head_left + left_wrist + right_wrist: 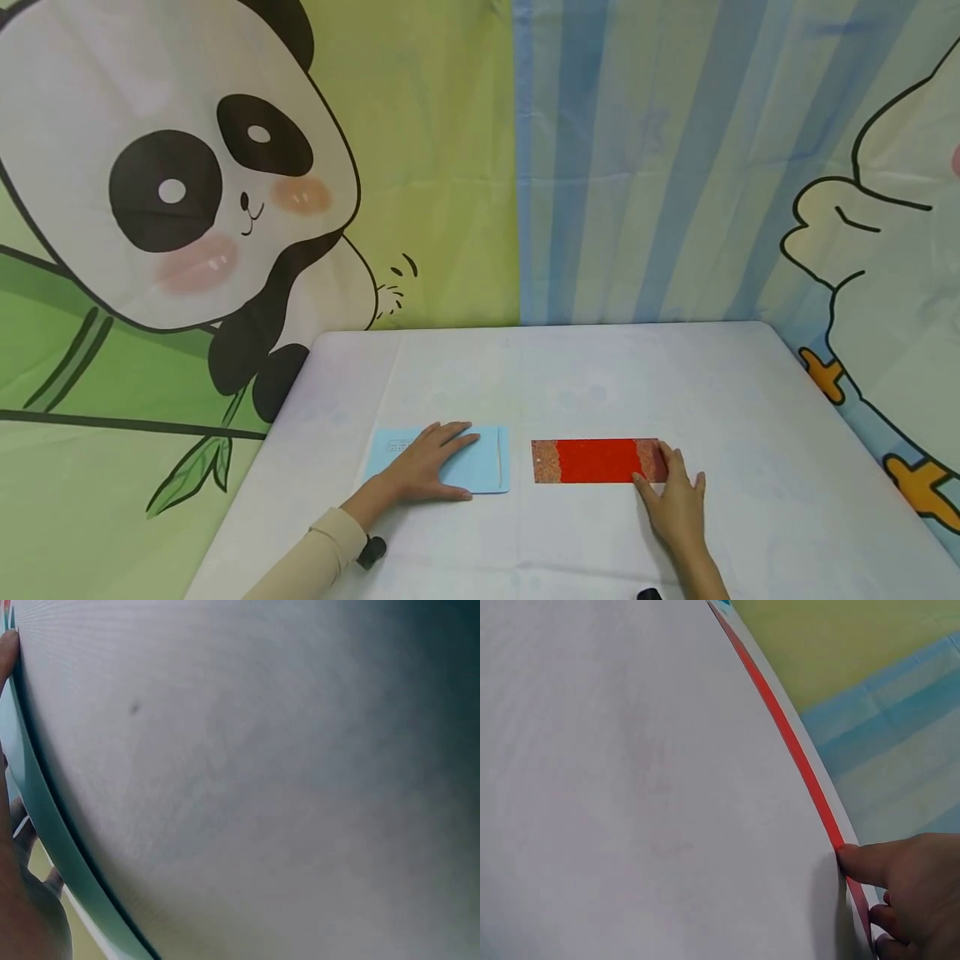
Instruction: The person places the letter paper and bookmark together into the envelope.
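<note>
On the white table lies a light-blue booklet (pixel 486 458) with small print on its cover. My left hand (pixel 431 467) rests over it with fingers spread, the thumb along its near edge; part of the cover is hidden beneath. To its right is a flat red paper strip (pixel 596 462) with gold-patterned ends. With thumb at the near edge and fingers at the far right corner, my right hand (pixel 678 504) holds the strip's right end. The right wrist view shows the strip edge-on, the thumb (pixel 859 861) against it. Only the booklet's edge (pixel 45 802) shows in the left wrist view.
The white table (pixel 585 375) reaches back to a wall cloth with a panda (pixel 247 208) on the left and blue stripes to the right. Small black devices (pixel 371 552) sit by both wrists. A narrow gap separates booklet and strip.
</note>
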`<act>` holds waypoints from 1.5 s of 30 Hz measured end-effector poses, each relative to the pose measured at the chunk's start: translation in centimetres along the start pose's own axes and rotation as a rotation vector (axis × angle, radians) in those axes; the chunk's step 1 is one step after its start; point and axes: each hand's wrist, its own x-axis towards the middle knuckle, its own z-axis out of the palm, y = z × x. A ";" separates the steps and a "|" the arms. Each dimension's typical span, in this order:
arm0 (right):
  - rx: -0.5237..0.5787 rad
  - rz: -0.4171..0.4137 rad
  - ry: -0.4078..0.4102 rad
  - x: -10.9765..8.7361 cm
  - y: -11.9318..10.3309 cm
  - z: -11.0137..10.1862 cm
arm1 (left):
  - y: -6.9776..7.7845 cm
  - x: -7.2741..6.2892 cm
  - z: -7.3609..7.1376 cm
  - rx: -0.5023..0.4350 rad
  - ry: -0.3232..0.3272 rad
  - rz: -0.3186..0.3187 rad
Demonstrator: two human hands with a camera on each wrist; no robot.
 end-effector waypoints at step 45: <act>0.340 0.165 -0.438 1.4 0.1 -4.2 | -0.2 -0.1 -0.1 0.016 0.019 0.063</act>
